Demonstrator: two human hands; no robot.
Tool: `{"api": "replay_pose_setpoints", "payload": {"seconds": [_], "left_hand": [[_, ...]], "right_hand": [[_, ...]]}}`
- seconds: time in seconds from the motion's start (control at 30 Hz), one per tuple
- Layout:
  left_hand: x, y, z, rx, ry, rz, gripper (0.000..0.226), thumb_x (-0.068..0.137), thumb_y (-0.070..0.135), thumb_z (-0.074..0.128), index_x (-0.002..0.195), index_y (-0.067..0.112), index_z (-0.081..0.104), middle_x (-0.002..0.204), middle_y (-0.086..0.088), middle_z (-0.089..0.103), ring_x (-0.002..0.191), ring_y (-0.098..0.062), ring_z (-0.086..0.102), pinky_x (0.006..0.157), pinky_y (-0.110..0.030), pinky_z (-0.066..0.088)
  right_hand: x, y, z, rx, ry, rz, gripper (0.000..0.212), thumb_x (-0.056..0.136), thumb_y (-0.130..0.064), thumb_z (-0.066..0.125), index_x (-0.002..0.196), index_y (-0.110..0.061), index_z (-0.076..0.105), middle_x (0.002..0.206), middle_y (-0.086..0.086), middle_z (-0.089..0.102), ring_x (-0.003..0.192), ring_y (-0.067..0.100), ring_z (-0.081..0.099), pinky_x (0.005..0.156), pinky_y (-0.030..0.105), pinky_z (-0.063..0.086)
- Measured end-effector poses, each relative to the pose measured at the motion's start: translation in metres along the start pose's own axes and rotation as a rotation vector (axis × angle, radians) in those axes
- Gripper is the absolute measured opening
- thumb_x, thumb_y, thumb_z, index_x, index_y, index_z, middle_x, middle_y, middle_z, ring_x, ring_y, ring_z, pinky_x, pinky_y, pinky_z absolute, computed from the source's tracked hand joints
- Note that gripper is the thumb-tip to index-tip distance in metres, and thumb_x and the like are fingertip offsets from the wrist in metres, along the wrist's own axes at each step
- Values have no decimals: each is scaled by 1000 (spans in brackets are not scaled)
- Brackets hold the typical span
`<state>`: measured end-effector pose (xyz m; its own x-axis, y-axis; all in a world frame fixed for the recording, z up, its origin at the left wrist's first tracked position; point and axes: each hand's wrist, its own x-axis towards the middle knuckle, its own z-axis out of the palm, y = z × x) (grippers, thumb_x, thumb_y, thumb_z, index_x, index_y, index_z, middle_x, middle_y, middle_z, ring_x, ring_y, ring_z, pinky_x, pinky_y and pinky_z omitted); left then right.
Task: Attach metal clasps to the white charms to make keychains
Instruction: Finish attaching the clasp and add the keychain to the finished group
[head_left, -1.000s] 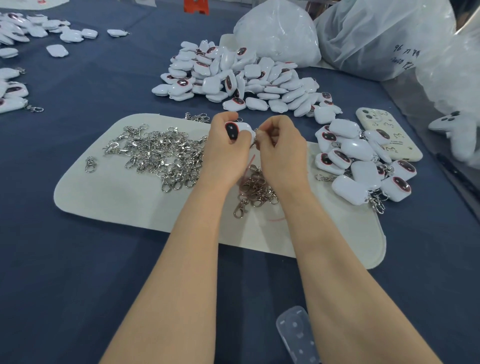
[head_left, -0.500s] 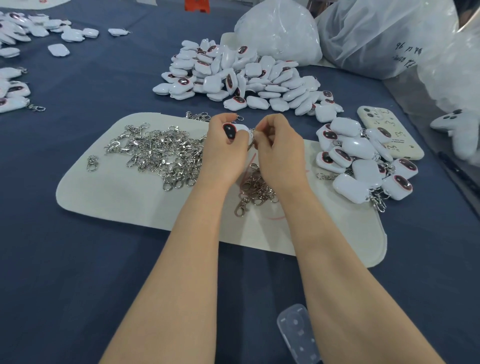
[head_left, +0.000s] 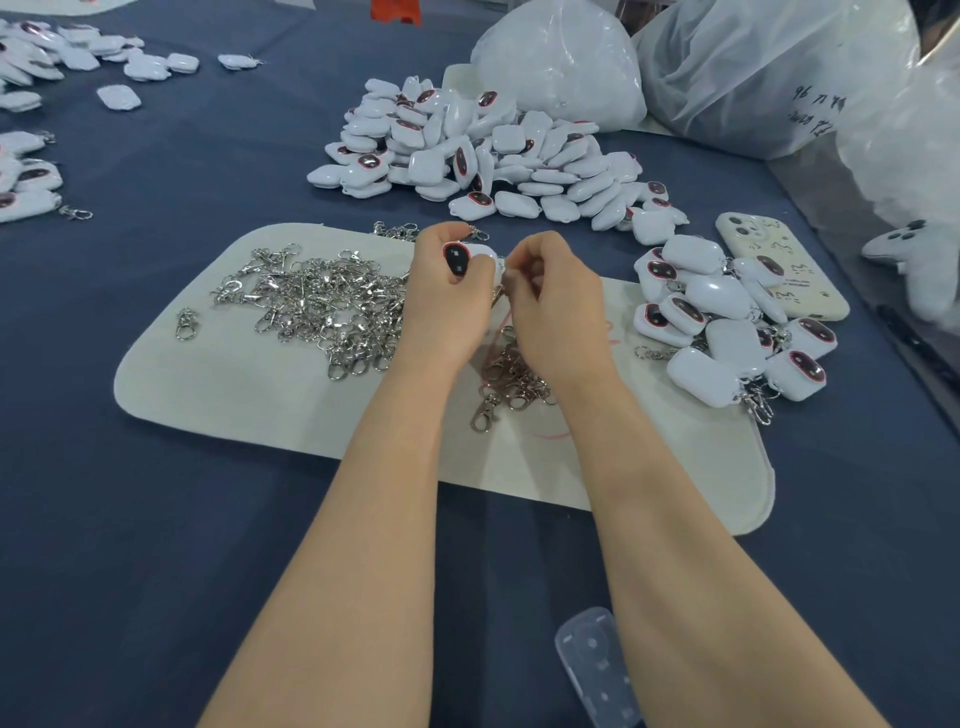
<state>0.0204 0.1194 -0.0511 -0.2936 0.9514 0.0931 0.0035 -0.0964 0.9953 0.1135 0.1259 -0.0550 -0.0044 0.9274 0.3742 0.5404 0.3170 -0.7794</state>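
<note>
My left hand (head_left: 447, 306) grips a white charm (head_left: 475, 257) with a dark oval window, held above the cream felt mat (head_left: 218, 395). My right hand (head_left: 556, 306) sits right beside it, fingertips pinching a metal clasp (head_left: 500, 291) at the charm's edge; most of the clasp is hidden by my fingers. A heap of loose silver clasps (head_left: 317, 306) lies on the mat to the left of my hands. A smaller bunch of clasps (head_left: 511, 384) lies under my wrists. Bare white charms (head_left: 467, 150) are piled beyond the mat. Charms with clasps attached (head_left: 727, 322) lie at the right.
A phone in a cream case (head_left: 789, 280) lies at the right by the charms with clasps. Big plastic bags (head_left: 737, 67) stand at the back right. More white charms (head_left: 31, 171) lie at the far left on the blue cloth. A clear plastic piece (head_left: 597, 670) lies near me.
Both hands stay together over the mat, shifting only slightly as the fingers work at the charm's edge. Nothing was picked up or put down.
</note>
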Motion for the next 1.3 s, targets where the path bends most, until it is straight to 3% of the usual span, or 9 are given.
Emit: {"api": "replay_pose_setpoints", "payload": {"seconds": [0.13, 0.27, 0.43, 0.53, 0.73, 0.93, 1.03, 1.13, 1.3], "left_hand": [[0, 3, 1, -150, 10, -98, 22, 90, 4, 45, 105, 18, 50, 76, 1, 52, 50, -9, 44, 54, -25, 39], [0, 9, 1, -391, 18, -220, 19, 91, 0, 43, 101, 14, 51, 72, -4, 52, 46, -8, 44, 45, -19, 39], [-2, 14, 1, -596, -40, -349, 13, 93, 1, 41, 88, 8, 50, 50, 2, 48, 40, -6, 41, 40, -16, 37], [-2, 14, 1, -621, -44, -377, 13, 94, 2, 42, 85, 8, 50, 41, 6, 44, 38, -5, 41, 40, -15, 36], [0, 12, 0, -513, 26, -276, 13, 93, 2, 44, 88, 12, 51, 65, -2, 46, 43, -7, 39, 44, -20, 36], [0, 6, -4, 47, 35, 58, 29, 87, 5, 46, 111, 20, 51, 78, 8, 51, 56, -2, 47, 61, -18, 39], [-1, 5, -1, 141, 37, 138, 30, 86, 5, 46, 110, 22, 51, 75, 11, 51, 52, 5, 46, 56, -11, 37], [-2, 6, 4, -13, 50, 20, 30, 87, 3, 46, 113, 17, 50, 85, 3, 55, 59, -6, 51, 61, -18, 43], [-3, 10, 6, -444, 85, -252, 20, 91, 0, 43, 105, 11, 51, 76, -5, 52, 48, -8, 43, 43, -18, 39]], "right_hand": [[-1, -2, 0, 36, 16, -24, 20, 87, 0, 50, 103, -9, 54, 82, 3, 57, 76, 15, 50, 69, 22, 39], [1, -3, 0, 181, 45, 83, 11, 89, -7, 55, 95, -16, 59, 87, -7, 61, 82, 7, 55, 77, 15, 43], [2, -5, -1, 250, 108, 67, 11, 93, -6, 53, 88, -16, 52, 82, -4, 59, 81, 18, 58, 81, 32, 49], [1, -6, -2, 193, 150, 14, 9, 92, -5, 53, 90, -13, 57, 82, -4, 61, 78, 12, 57, 76, 22, 46], [0, -7, -4, 1, 85, -93, 9, 91, -2, 52, 91, -1, 61, 87, 6, 64, 80, 16, 55, 74, 21, 41], [4, -3, -5, -101, -18, -87, 12, 91, -1, 49, 92, -2, 61, 86, 7, 64, 81, 20, 55, 69, 23, 38], [2, -2, -3, -58, 4, -47, 11, 91, -4, 50, 93, -6, 61, 87, 2, 64, 79, 13, 54, 70, 17, 38], [2, -2, -1, 123, 10, 88, 12, 89, -7, 54, 98, -12, 61, 81, -8, 60, 72, 1, 53, 70, 12, 41], [2, 0, 2, 205, 18, 145, 10, 88, -8, 57, 93, -16, 61, 83, -9, 62, 82, 10, 61, 78, 21, 48]]}}
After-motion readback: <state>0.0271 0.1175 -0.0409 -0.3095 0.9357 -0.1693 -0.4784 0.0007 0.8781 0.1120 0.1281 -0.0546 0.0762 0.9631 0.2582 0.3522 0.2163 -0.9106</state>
